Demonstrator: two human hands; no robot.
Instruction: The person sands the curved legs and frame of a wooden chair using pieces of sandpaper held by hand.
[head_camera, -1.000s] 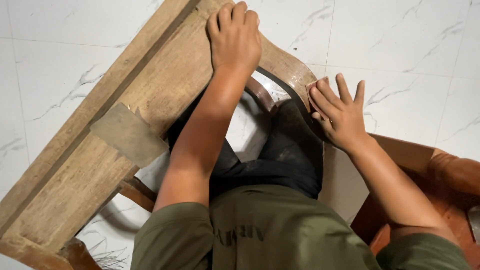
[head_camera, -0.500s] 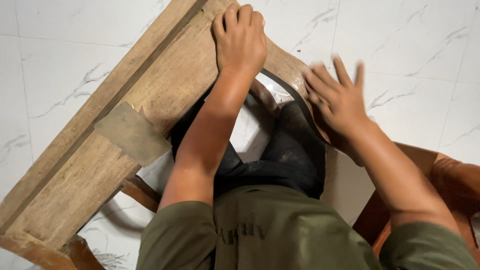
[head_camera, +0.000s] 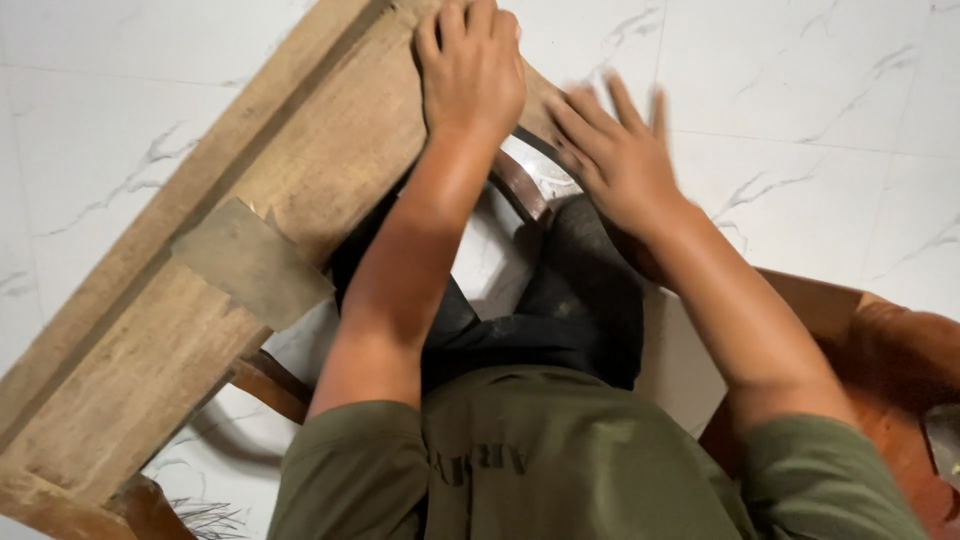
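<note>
A long rough wooden plank (head_camera: 180, 330) runs diagonally from the lower left to the top centre. My left hand (head_camera: 470, 70) presses flat on its upper end, fingers together. My right hand (head_camera: 615, 150) is blurred, fingers spread, lying on the plank's curved right edge (head_camera: 545, 105) where a dark band runs along it. A square sheet of brown sandpaper (head_camera: 250, 262) lies on the plank, well below my left hand. Neither hand grips anything.
White marbled floor tiles (head_camera: 800, 90) lie all around. A reddish-brown wooden seat (head_camera: 880, 350) sits at the right under my right arm. Curved wooden pieces (head_camera: 265, 385) show below the plank. My dark trousers and olive shirt fill the lower middle.
My right hand has slid left along the curved edge toward my left hand. My left hand has stayed on the plank's upper end.
</note>
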